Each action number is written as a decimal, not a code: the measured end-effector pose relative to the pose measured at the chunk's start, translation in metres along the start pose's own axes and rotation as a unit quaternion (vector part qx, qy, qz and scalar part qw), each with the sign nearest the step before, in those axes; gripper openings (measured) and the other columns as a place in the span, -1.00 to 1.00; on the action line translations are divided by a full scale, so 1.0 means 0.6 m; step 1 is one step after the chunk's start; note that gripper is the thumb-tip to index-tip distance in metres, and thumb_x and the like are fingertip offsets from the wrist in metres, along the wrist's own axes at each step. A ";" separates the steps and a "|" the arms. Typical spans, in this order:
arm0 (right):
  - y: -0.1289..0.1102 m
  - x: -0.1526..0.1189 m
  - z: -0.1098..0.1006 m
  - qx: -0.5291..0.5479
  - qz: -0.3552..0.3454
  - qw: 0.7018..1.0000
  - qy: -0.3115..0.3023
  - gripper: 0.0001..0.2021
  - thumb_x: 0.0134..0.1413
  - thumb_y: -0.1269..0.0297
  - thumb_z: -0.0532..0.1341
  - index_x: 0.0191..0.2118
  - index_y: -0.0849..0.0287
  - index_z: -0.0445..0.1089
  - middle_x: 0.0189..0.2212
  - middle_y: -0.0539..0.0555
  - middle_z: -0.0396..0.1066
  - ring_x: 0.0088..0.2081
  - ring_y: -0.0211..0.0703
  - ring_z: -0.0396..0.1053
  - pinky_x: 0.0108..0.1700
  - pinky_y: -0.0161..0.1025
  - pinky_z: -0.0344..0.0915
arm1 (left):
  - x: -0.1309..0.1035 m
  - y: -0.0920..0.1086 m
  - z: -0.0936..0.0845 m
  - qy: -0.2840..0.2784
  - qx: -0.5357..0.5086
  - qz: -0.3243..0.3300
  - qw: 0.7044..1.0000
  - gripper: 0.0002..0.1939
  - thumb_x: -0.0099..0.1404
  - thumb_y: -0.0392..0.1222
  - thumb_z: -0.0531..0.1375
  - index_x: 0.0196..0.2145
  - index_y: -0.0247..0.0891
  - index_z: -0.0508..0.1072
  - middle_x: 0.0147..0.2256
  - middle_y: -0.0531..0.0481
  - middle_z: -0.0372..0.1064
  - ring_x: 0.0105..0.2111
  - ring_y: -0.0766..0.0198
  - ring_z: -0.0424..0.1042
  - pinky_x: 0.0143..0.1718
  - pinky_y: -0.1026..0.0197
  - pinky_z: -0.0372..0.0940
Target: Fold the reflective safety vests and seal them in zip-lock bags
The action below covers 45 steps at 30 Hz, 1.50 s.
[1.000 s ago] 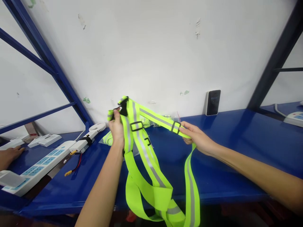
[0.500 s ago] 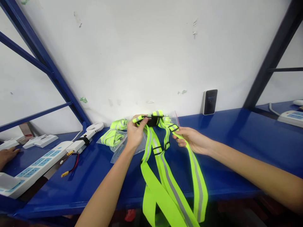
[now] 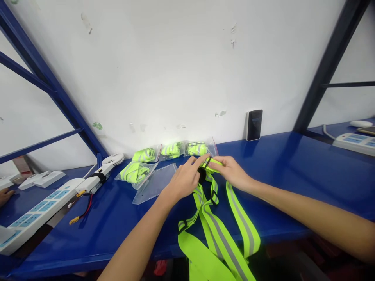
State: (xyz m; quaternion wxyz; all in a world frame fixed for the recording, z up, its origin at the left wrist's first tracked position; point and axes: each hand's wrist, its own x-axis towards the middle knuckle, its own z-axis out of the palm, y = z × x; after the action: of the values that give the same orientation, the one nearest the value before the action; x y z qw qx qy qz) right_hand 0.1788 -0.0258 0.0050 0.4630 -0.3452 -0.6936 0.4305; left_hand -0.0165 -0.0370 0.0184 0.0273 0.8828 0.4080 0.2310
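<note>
A neon yellow-green strap harness [image 3: 224,238] with grey reflective stripes and black buckles hangs from my hands over the front edge of the blue table. My left hand [image 3: 187,175] is closed on the gathered upper part of the harness, its fingertips at a black buckle. Beside it, my right hand [image 3: 233,171] pinches the strap just right of that buckle. Behind the hands lie clear bags with folded neon straps [image 3: 172,150]. A flat clear plastic bag [image 3: 155,183] rests left of my left hand.
At the left are a white power strip [image 3: 43,207], a small white fan [image 3: 113,159] and a cable with yellow connectors [image 3: 84,210]. A black-fronted device [image 3: 254,125] leans on the wall. Another person's hand [image 3: 5,196] shows at the far left.
My left hand has moved right and down, bringing the gathered harness part close to my right hand. The bagged straps behind are now more visible. The view has shifted slightly.
</note>
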 end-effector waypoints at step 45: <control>-0.185 0.052 -0.031 -0.073 -0.168 0.972 -0.146 -0.66 0.01 0.18 0.34 -0.08 0.14 0.40 -0.28 0.03 0.42 -0.24 -0.12 0.38 -0.21 -0.23 0.32 | 0.048 0.020 -0.184 0.397 0.122 0.269 0.869 -0.64 0.16 0.14 0.31 -0.38 -0.22 0.41 -0.50 0.09 0.41 -0.51 0.39 0.40 -0.48 0.31 0.29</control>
State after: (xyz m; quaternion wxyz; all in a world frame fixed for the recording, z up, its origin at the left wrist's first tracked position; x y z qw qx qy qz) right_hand 0.1771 -0.0368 0.1215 0.3961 -0.1902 -0.8312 0.3405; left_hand -0.0394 -0.0395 0.1311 -0.3086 0.7886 0.1560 0.5086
